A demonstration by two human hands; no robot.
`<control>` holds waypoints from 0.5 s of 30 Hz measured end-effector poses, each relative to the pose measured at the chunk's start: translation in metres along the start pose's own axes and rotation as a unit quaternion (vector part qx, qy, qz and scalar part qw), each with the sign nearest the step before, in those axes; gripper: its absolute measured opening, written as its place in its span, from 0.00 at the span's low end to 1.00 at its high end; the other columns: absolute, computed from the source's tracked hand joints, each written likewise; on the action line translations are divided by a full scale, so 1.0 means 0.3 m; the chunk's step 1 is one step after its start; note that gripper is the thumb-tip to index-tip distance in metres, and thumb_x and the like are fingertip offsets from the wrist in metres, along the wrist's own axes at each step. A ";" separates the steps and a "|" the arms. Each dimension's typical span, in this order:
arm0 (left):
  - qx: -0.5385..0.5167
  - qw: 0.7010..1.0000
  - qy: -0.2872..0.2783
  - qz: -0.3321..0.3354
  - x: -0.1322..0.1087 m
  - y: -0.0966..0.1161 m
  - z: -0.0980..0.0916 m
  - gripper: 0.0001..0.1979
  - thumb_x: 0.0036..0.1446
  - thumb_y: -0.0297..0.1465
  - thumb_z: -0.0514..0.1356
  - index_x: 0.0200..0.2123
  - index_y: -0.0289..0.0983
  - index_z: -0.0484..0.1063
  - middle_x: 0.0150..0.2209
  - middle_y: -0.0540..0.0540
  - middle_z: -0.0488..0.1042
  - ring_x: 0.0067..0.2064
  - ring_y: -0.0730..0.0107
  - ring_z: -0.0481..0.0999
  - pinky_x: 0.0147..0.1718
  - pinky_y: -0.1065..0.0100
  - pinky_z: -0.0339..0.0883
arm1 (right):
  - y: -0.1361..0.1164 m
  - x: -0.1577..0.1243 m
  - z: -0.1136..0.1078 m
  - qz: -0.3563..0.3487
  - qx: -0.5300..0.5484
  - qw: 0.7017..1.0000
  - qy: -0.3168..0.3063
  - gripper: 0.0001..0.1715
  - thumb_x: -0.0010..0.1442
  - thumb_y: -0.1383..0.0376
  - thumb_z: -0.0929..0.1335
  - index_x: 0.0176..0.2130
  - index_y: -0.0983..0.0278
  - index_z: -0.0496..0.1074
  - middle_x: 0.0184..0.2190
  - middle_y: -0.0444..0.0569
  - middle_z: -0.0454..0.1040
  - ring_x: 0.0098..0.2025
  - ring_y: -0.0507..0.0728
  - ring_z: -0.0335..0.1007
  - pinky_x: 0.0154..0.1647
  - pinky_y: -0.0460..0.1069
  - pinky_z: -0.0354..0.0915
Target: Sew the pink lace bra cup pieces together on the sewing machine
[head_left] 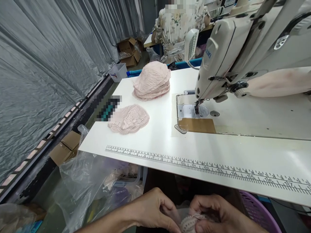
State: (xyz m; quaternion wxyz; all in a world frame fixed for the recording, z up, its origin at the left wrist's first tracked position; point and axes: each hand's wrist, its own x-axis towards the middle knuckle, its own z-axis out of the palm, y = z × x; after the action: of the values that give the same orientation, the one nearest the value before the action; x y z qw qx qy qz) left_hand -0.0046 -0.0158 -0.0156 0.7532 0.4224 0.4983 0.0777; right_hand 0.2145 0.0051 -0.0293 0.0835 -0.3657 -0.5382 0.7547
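Below the table's front edge, my right hand (217, 213) grips a pale pink lace piece (188, 224) with an eyelet edge. Close beside it, my left hand (155, 210) has its fingers closed at the left side of the same lace piece, along with some sheer fabric. Most of the piece is hidden by my fingers and the frame's lower edge. A single lace cup piece (128, 119) lies flat on the white table (155, 142). Behind it stands a stack of similar pink lace pieces (152, 81).
A white sewing machine (218, 55) stands at the right of the table, with pink fabric (282, 82) behind its needle area. A ruler strip (194, 165) runs along the front edge. Below are plastic bags (80, 184) and a purple basket (259, 210). Another person (178, 29) sits beyond.
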 end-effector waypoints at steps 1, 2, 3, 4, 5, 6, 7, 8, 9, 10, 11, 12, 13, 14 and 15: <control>0.001 1.000 0.004 -0.002 0.002 0.000 0.005 0.16 0.32 0.38 0.73 0.27 0.37 0.80 0.22 0.53 0.74 0.23 0.80 0.66 0.25 0.78 0.58 | 0.000 -0.003 -0.002 0.000 -0.003 1.000 -0.001 0.12 0.49 0.58 0.70 0.27 0.63 0.69 0.24 0.40 0.64 0.28 0.50 0.57 0.29 0.44 0.53; 0.003 1.000 0.008 -0.005 0.003 0.001 0.008 0.15 0.32 0.38 0.72 0.27 0.37 0.80 0.22 0.53 0.74 0.23 0.80 0.66 0.25 0.78 0.57 | 0.000 -0.006 -0.004 0.001 -0.008 1.000 -0.002 0.12 0.49 0.58 0.70 0.27 0.63 0.69 0.24 0.40 0.63 0.29 0.50 0.57 0.29 0.44 0.53; 0.006 1.000 0.009 -0.009 0.003 0.001 0.010 0.15 0.33 0.38 0.72 0.27 0.36 0.80 0.21 0.53 0.74 0.23 0.79 0.67 0.25 0.78 0.58 | 0.001 -0.010 -0.006 0.004 -0.018 1.000 0.000 0.12 0.50 0.58 0.70 0.27 0.63 0.69 0.24 0.40 0.64 0.29 0.50 0.58 0.30 0.44 0.54; 0.007 1.000 0.008 -0.012 0.002 0.002 0.010 0.15 0.34 0.38 0.72 0.27 0.36 0.80 0.22 0.52 0.74 0.23 0.79 0.67 0.25 0.78 0.58 | 0.000 -0.013 -0.008 0.008 -0.033 0.999 0.002 0.11 0.50 0.58 0.70 0.28 0.63 0.70 0.25 0.41 0.65 0.30 0.51 0.59 0.31 0.45 0.55; 0.006 1.000 0.006 -0.016 0.001 0.002 0.009 0.15 0.34 0.39 0.72 0.27 0.36 0.80 0.22 0.52 0.74 0.23 0.78 0.68 0.25 0.77 0.59 | -0.001 -0.016 -0.009 0.017 -0.051 0.999 0.003 0.10 0.50 0.58 0.70 0.29 0.63 0.71 0.26 0.41 0.66 0.31 0.52 0.60 0.32 0.45 0.56; 0.004 1.000 0.004 -0.020 -0.001 0.001 0.007 0.16 0.33 0.39 0.72 0.27 0.36 0.80 0.22 0.52 0.74 0.24 0.78 0.68 0.26 0.77 0.60 | -0.003 -0.017 -0.009 0.024 -0.069 0.997 0.007 0.10 0.50 0.58 0.69 0.30 0.63 0.72 0.27 0.42 0.68 0.32 0.53 0.62 0.33 0.45 0.57; 0.004 1.000 0.002 -0.023 -0.003 0.000 0.005 0.17 0.33 0.40 0.72 0.28 0.36 0.80 0.22 0.51 0.74 0.24 0.78 0.69 0.26 0.77 0.61 | -0.005 -0.018 -0.008 0.032 -0.083 0.996 0.010 0.09 0.50 0.59 0.69 0.31 0.62 0.73 0.29 0.43 0.69 0.34 0.54 0.63 0.34 0.45 0.57; 0.005 1.000 0.000 -0.025 -0.005 -0.001 0.002 0.18 0.33 0.41 0.72 0.28 0.36 0.80 0.23 0.51 0.74 0.24 0.77 0.69 0.27 0.76 0.62 | -0.008 -0.017 -0.005 0.038 -0.094 0.995 0.012 0.09 0.50 0.60 0.69 0.32 0.62 0.74 0.29 0.43 0.70 0.35 0.54 0.64 0.35 0.46 0.58; 0.010 1.000 0.000 -0.024 -0.007 -0.003 0.000 0.19 0.34 0.42 0.71 0.28 0.36 0.80 0.23 0.51 0.74 0.24 0.77 0.70 0.27 0.76 0.63 | -0.011 -0.016 0.000 0.047 -0.101 0.994 0.016 0.08 0.49 0.61 0.69 0.32 0.61 0.74 0.29 0.43 0.70 0.35 0.55 0.64 0.34 0.45 0.58; 0.019 1.000 0.003 -0.022 -0.009 -0.006 -0.002 0.19 0.35 0.43 0.71 0.29 0.36 0.80 0.23 0.50 0.75 0.25 0.76 0.70 0.28 0.76 0.63 | -0.014 -0.014 0.005 0.055 -0.110 0.992 0.024 0.07 0.47 0.63 0.69 0.31 0.61 0.74 0.28 0.43 0.70 0.34 0.54 0.64 0.33 0.45 0.58; 0.032 0.999 0.008 -0.018 -0.011 -0.010 -0.004 0.19 0.36 0.43 0.70 0.29 0.36 0.80 0.23 0.50 0.75 0.25 0.76 0.70 0.27 0.76 0.63 | -0.015 -0.012 0.010 0.063 -0.120 0.990 0.034 0.05 0.46 0.63 0.69 0.28 0.61 0.73 0.26 0.42 0.69 0.33 0.54 0.64 0.32 0.45 0.57; 0.046 0.999 0.016 -0.016 -0.014 -0.013 -0.005 0.18 0.37 0.43 0.70 0.29 0.35 0.80 0.23 0.50 0.75 0.25 0.76 0.71 0.27 0.76 0.63 | -0.015 -0.010 0.015 0.067 -0.129 0.989 0.042 0.03 0.46 0.64 0.68 0.26 0.61 0.72 0.25 0.42 0.68 0.32 0.54 0.63 0.31 0.44 0.56; 0.060 0.998 0.025 -0.016 -0.017 -0.018 -0.006 0.18 0.38 0.43 0.69 0.29 0.35 0.80 0.23 0.50 0.75 0.25 0.75 0.71 0.26 0.76 0.62 | -0.013 -0.009 0.019 0.070 -0.133 0.988 0.048 0.04 0.46 0.63 0.68 0.24 0.61 0.71 0.24 0.42 0.67 0.31 0.53 0.63 0.30 0.44 0.56; 0.069 0.997 0.033 -0.017 -0.019 -0.022 -0.007 0.17 0.39 0.43 0.69 0.29 0.35 0.80 0.23 0.50 0.75 0.25 0.75 0.71 0.25 0.76 0.62 | -0.009 -0.009 0.022 0.066 -0.134 0.987 0.055 0.07 0.47 0.61 0.68 0.23 0.61 0.71 0.23 0.42 0.66 0.31 0.53 0.62 0.30 0.44 0.55; 0.075 0.996 0.038 -0.017 -0.022 -0.025 -0.007 0.17 0.39 0.42 0.69 0.29 0.35 0.80 0.24 0.50 0.75 0.25 0.75 0.71 0.25 0.77 0.62 | -0.003 -0.010 0.024 0.059 -0.132 0.988 0.056 0.10 0.49 0.58 0.68 0.23 0.61 0.71 0.23 0.42 0.67 0.31 0.54 0.63 0.30 0.45 0.56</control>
State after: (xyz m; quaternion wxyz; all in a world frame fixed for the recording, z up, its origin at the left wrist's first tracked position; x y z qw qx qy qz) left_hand -0.0119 -0.0228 -0.0169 0.7011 0.4657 0.5382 0.0433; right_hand 0.2119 -0.0015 -0.0261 0.0201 -0.4466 -0.6047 0.6591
